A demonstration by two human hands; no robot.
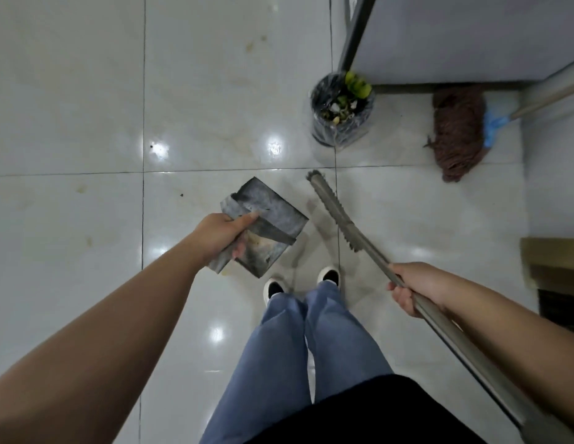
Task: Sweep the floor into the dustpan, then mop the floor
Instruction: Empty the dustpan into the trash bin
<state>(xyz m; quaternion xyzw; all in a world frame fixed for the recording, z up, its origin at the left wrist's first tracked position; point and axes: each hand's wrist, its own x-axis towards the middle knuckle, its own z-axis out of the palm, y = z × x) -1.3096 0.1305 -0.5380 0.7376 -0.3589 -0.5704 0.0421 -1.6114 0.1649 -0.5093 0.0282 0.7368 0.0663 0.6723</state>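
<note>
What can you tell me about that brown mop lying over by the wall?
The mop has a thick head of reddish-brown cord strands, bunched and lying flat on the white tiled floor. A light blue plastic socket joins the head to a pale handle that runs up and off the right edge of the picture. It rests beside the grey cabinet base, to the right of the lined waste bin and apart from it. Neither hand touches it; whether it is wet cannot be told.

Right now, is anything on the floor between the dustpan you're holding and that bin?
Nothing visible. The dustpan is in the left hand, and only bare tile lies between it and the bin. The broom, in the right hand, angles just right of that path.
</note>
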